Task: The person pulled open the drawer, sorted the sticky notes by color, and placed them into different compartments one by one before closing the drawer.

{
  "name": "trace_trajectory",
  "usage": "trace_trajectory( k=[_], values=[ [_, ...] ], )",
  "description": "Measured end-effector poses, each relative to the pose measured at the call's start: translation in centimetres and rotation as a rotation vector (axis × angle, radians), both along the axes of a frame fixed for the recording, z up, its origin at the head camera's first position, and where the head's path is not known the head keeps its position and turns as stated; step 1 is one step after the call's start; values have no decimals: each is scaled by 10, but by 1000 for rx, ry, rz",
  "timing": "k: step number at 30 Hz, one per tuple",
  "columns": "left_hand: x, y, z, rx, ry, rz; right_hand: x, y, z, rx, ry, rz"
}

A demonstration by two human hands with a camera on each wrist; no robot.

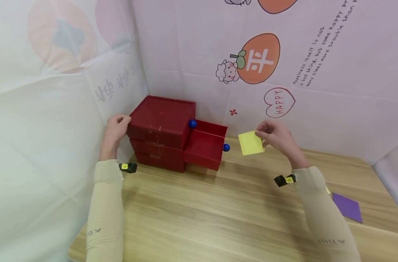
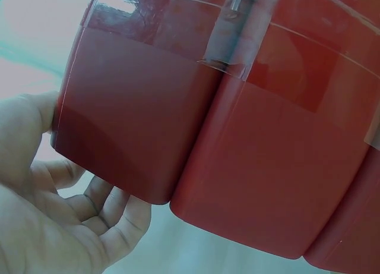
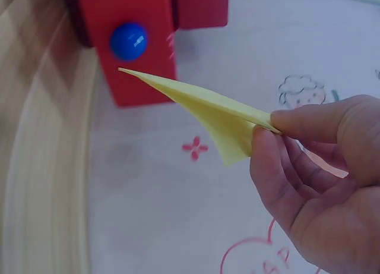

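Observation:
A red drawer cabinet (image 1: 163, 116) with stacked drawers stands at the back left of the table. My left hand (image 1: 118, 127) grips its left top edge; in the left wrist view the thumb presses one side and the curled fingers (image 2: 127, 226) lie round the end. One drawer (image 1: 205, 145) is pulled out to the right, below the upper blue knob (image 1: 192, 123), with its own blue knob (image 3: 129, 41) on the front. Right of that drawer, my right hand (image 1: 277, 136) pinches a yellow sticky note (image 1: 251, 143) between thumb and forefinger, held in the air and slightly bent.
On the wooden table (image 1: 199, 214), a purple square (image 1: 347, 207) lies at the right beside my right sleeve. A yellow corner (image 1: 328, 190) peeks out there, mostly hidden by the sleeve. Printed white cloth (image 1: 192, 54) hangs behind and left of the cabinet.

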State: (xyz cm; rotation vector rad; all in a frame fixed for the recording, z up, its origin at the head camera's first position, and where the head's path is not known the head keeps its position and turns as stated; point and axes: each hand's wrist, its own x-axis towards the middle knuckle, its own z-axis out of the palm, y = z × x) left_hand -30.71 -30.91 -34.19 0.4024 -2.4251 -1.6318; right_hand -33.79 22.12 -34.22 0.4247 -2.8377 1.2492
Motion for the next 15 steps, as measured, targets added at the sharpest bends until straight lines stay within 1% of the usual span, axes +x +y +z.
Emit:
trace_trajectory(
  k=[3, 6, 10, 12, 15],
  values=[
    [1, 0, 0, 4, 5, -2, -4, -13, 9, -16, 6, -28],
    [3, -1, 0, 13, 4, -2, -9, -26, 17, -28, 16, -38],
    [4, -1, 2, 16, 2, 1, -19, -42, 25, -74, 30, -46],
    [3, -1, 2, 17, 4, -1, -24, -49, 27, -100, 31, -52],
    [4, 0, 2, 20, 2, -11, -31, -60, 23, -142, 24, -45]
  ],
)
